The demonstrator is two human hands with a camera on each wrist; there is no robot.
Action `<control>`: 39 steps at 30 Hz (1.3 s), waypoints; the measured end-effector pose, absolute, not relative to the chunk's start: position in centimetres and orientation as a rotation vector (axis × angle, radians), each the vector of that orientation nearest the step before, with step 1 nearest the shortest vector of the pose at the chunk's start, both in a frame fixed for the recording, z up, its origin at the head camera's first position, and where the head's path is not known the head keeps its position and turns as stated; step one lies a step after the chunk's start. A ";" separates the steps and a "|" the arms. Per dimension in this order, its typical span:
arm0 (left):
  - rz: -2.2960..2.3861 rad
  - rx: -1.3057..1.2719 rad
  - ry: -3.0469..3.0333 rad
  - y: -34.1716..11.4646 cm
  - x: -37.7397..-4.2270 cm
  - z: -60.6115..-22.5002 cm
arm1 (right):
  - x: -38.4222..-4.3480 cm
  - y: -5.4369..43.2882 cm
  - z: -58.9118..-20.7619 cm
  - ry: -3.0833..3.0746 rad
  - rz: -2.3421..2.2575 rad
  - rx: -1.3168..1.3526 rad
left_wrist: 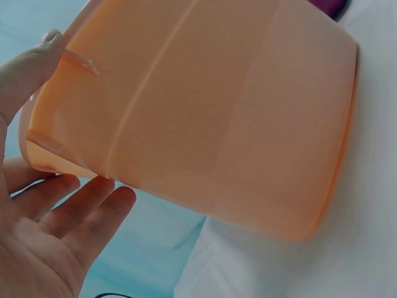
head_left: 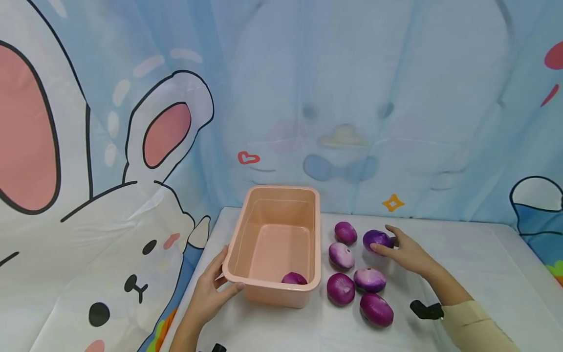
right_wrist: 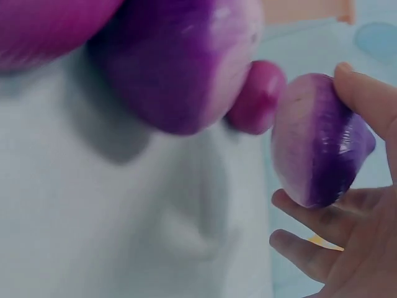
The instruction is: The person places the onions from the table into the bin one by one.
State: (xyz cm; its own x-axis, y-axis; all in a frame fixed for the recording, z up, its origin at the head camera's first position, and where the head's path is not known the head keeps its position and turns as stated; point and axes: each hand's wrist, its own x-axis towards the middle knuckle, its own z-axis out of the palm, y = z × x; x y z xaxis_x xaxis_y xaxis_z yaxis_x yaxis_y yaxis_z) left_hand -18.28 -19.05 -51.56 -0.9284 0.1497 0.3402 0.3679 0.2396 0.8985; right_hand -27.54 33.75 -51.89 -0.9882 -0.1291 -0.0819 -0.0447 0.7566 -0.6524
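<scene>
A peach plastic basin stands on the table, with one red onion inside near its front wall. My left hand holds the basin's front left corner, thumb at the front rim and fingers along the left side; the left wrist view shows this hand against the outer wall. To the basin's right, my right hand grips a purple onion between thumb and fingers. In the right wrist view this onion has a pale side and a dark purple side.
Several other red onions lie between the basin and my right arm: one at the back, a pale-streaked one, and one at the front among them. The white table meets a blue cartoon-printed curtain behind.
</scene>
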 end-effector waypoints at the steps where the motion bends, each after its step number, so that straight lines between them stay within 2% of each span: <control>1: -1.765 -0.491 -2.322 -19.0 -18.3 -51.6 | -27.6 33.7 -51.5 2.819 -1.091 -0.133; 12: -1.793 -0.456 -2.323 -19.1 -18.4 -51.8 | -28.0 31.0 -47.6 2.529 -1.708 -0.056; 21: -1.797 -0.469 -2.324 -19.1 -18.4 -51.6 | -28.1 27.2 -43.0 1.847 -2.317 -0.223; 28: -1.814 -0.425 -2.323 -19.1 -18.3 -51.8 | -29.3 22.9 -40.3 1.760 -2.396 -0.304; 39: -1.814 -0.423 -2.325 -19.0 -18.4 -51.8 | -30.5 16.1 -38.2 2.036 -2.195 -0.392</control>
State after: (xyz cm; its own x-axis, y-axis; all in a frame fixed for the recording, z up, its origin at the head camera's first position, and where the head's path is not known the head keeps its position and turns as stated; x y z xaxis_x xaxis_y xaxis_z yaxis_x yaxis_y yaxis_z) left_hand -18.35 -19.02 -51.77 -0.9468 0.1219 0.2980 0.3187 0.2235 0.9211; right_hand -30.47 16.14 -38.16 -0.9590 -0.2630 0.1057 -0.0857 -0.0864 -0.9926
